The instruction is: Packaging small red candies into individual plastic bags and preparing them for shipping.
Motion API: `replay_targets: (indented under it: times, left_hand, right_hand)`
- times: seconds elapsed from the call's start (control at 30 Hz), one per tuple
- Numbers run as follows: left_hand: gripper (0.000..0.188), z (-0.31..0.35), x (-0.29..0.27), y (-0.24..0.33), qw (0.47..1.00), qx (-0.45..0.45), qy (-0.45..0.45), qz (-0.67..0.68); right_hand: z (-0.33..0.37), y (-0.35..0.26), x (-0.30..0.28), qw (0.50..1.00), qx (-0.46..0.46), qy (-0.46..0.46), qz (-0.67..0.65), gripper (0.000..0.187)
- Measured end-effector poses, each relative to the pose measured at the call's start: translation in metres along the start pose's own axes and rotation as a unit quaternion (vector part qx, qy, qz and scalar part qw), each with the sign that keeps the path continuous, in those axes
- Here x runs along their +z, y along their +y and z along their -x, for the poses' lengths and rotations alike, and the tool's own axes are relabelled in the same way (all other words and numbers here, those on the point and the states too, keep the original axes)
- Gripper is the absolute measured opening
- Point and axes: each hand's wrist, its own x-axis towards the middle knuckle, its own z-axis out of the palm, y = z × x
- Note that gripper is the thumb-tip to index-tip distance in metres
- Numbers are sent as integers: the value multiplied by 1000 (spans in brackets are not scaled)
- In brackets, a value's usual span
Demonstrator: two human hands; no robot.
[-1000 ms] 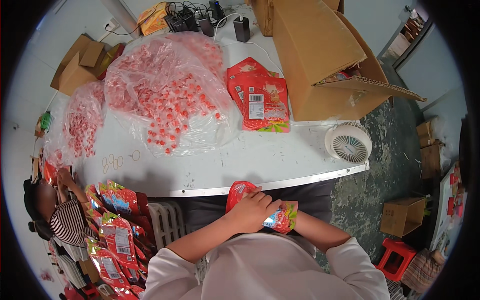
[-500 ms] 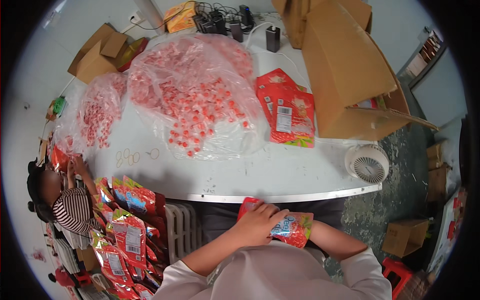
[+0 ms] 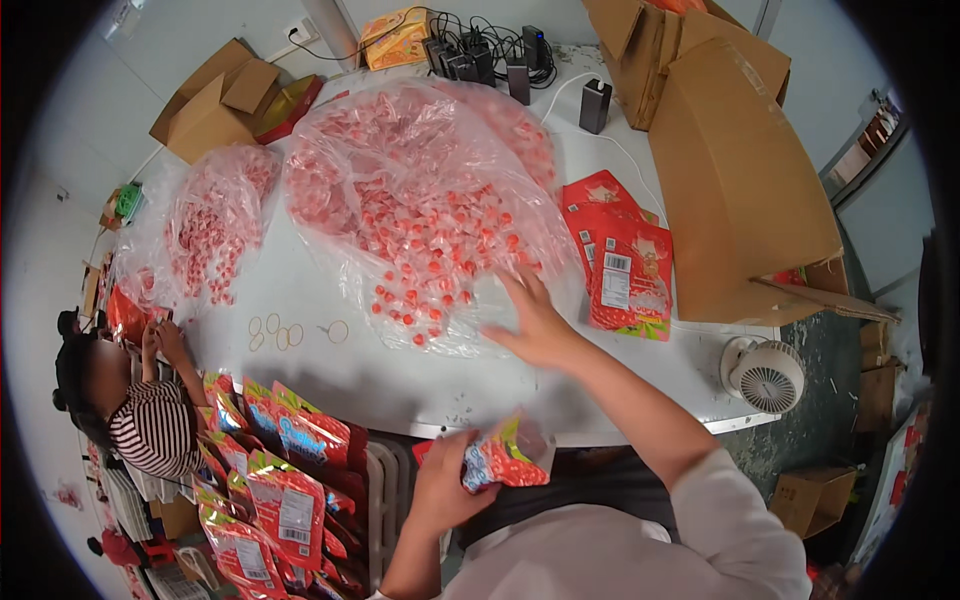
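Note:
My left hand (image 3: 445,485) is closed around a red snack pouch (image 3: 508,462) with green and blue print, held low at the table's front edge. Over the table reaches my right hand (image 3: 535,325), its fingers spread and nothing in them. Its fingertips are at the near right edge of a pile of small wrapped red candies (image 3: 430,235), close to the loose ones. These candies lie in and on a large clear plastic bag (image 3: 465,325) that is spread open. Whether the fingertips touch the candies or the plastic I cannot tell.
Flat red pouches (image 3: 630,275) lie right of the candies, before a large cardboard box (image 3: 745,180). A white fan (image 3: 765,375) stands at the right corner. Filled pouches (image 3: 285,500) crowd the lower left. Rubber bands (image 3: 290,335) lie on the white table (image 3: 400,385). Another person (image 3: 145,420) works at left.
My right hand has left the pouch and moved forward over the table to the candies, opening its fingers. My left hand now holds the pouch, farther left. The view has shifted slightly.

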Motion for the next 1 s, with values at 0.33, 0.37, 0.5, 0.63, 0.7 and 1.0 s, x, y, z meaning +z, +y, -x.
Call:
replay_targets:
  times: [0.33, 0.37, 0.5, 0.63, 0.7, 1.0]
  left_hand:
    - [77, 16, 0, -8, 997, -65, -19, 33]
    - [77, 13, 1, -12, 998, -59, -11, 33]
    - [77, -5, 7, -21, 998, -40, -4, 50]
    - [75, -19, 7, -27, 984, -63, -66, 152]
    - [76, -19, 10, -46, 812, -196, -168, 523]
    - [85, -46, 75, -123, 531, 33, -21, 846]
  right_hand:
    - [-145, 7, 64, 962, 27, 95, 255, 67]
    - [-136, 14, 67, 962, 26, 88, 255, 67]
    - [-98, 28, 73, 958, -31, 84, 273, 57]
    - [-67, 30, 78, 956, -64, 106, 266, 53]
    - [-48, 33, 73, 955, -77, 110, 265, 55]
    - [52, 34, 52, 961, -80, 13, 266, 65]
